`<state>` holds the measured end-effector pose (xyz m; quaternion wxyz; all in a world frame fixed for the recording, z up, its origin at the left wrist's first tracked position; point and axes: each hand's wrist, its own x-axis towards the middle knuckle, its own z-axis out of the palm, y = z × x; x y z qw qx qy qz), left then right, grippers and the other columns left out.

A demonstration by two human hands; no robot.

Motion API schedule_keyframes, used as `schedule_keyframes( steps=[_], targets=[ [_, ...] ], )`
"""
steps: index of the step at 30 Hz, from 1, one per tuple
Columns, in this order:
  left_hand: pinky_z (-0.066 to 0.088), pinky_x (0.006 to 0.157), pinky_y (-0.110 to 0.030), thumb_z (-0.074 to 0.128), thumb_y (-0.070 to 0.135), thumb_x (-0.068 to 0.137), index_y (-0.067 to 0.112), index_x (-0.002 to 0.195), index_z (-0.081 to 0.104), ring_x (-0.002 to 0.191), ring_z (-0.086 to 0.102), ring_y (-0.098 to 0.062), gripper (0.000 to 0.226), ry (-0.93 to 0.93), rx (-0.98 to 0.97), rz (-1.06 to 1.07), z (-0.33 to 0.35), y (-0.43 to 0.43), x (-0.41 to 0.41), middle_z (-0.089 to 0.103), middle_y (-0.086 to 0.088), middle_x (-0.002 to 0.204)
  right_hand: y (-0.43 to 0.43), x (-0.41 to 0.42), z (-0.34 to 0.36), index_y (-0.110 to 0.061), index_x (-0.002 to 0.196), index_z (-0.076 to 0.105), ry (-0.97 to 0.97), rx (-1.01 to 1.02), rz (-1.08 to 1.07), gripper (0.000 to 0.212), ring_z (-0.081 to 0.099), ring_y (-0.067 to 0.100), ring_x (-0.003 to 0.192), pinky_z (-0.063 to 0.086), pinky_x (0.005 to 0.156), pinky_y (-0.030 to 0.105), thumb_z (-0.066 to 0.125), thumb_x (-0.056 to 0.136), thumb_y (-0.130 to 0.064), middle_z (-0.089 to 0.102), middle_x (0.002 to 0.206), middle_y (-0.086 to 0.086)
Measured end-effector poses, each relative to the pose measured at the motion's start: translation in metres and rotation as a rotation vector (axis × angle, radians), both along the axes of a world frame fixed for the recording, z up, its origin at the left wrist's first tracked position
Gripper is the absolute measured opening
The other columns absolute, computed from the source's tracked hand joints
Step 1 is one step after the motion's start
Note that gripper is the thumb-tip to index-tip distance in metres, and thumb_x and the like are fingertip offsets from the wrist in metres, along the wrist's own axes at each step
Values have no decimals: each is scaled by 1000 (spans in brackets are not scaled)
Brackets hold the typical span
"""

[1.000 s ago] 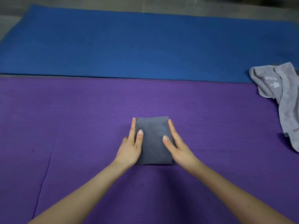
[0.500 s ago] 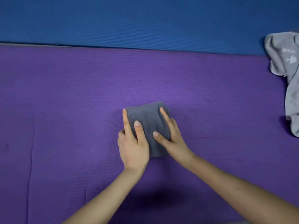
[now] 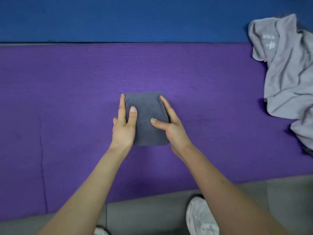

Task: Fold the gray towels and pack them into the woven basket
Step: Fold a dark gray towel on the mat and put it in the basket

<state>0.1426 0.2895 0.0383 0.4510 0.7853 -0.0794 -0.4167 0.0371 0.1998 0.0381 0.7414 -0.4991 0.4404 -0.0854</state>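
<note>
Lengthwise, the folded towel [image 3: 147, 116] points straight away.

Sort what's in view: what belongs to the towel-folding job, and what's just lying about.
Job:
- dark folded towel, held at its sides by the left hand and right hand
- crumpled light gray towel, far right
- no basket in view

Lying about:
- purple mat
- blue mat
- white shoe
- floor
</note>
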Motion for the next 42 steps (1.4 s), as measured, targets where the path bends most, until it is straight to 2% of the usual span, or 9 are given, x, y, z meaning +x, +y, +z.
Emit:
schedule_keyframes(
  steps=[6, 9, 12, 16, 19, 24, 30, 37, 42],
  targets=[
    [34, 110, -34, 46, 53, 91, 65, 133, 20, 126, 41, -4, 51, 260, -68, -26, 139, 17, -52, 43, 16, 133, 6, -73, 144, -43, 125, 47, 32, 104, -25, 67, 56, -3, 111, 47, 81, 11, 61, 74, -2, 53, 134, -15],
    [46, 81, -15, 50, 32, 96, 52, 140, 25, 99, 57, 1, 54, 336, -117, -47, 225, 14, -79, 58, 3, 110, -4, -110, 228, -39, 127, 48, 40, 122, -18, 68, 57, -4, 106, 47, 77, 10, 52, 79, 10, 54, 133, -12],
    [48, 65, -11, 50, 26, 95, 49, 140, 26, 86, 60, -1, 56, 338, -121, -70, 310, 6, -113, 56, -2, 95, -16, -151, 309, -34, 131, 47, 27, 125, -12, 71, 57, -6, 106, 48, 78, 12, 52, 78, 13, 52, 136, -11],
    [49, 80, -28, 54, 29, 93, 53, 138, 28, 95, 60, -13, 57, 329, -124, -97, 386, -3, -169, 58, -1, 97, -27, -214, 385, -38, 130, 48, 1, 105, 2, 73, 56, -6, 110, 49, 80, 14, 63, 72, 3, 52, 134, -18],
    [45, 83, -26, 56, 29, 92, 56, 132, 28, 95, 56, -16, 56, 305, -130, -128, 422, -10, -223, 55, 1, 100, -27, -271, 415, -39, 130, 49, -8, 120, -51, 73, 54, 2, 118, 49, 87, 23, 63, 74, 6, 52, 135, -16],
    [44, 76, -15, 56, 28, 93, 51, 138, 26, 94, 55, -8, 59, 257, -142, -246, 453, -11, -318, 56, 8, 106, -13, -373, 439, -38, 129, 50, -17, 119, -169, 74, 51, 8, 123, 48, 91, 28, 68, 71, 4, 51, 137, -13],
    [48, 84, -25, 56, 28, 92, 52, 138, 25, 107, 57, -16, 60, 304, -175, -322, 448, -15, -421, 57, 0, 117, -10, -485, 448, -35, 137, 44, -6, 98, -201, 73, 49, 6, 123, 50, 88, 24, 61, 81, 8, 47, 140, -14],
    [48, 78, -24, 58, 31, 90, 48, 142, 23, 103, 59, -16, 64, 295, -152, -382, 421, -39, -550, 60, -3, 118, -36, -616, 431, -41, 128, 52, 41, 137, -230, 73, 49, 9, 124, 49, 88, 27, 70, 73, 2, 48, 140, -13],
    [50, 94, -40, 63, 78, 57, 62, 133, 22, 106, 62, -12, 88, 302, -100, -388, 394, -72, -654, 63, 4, 119, -80, -720, 409, -42, 129, 50, 102, 203, -167, 74, 47, 14, 126, 48, 96, 34, 72, 71, -2, 47, 140, -12]
  ],
)
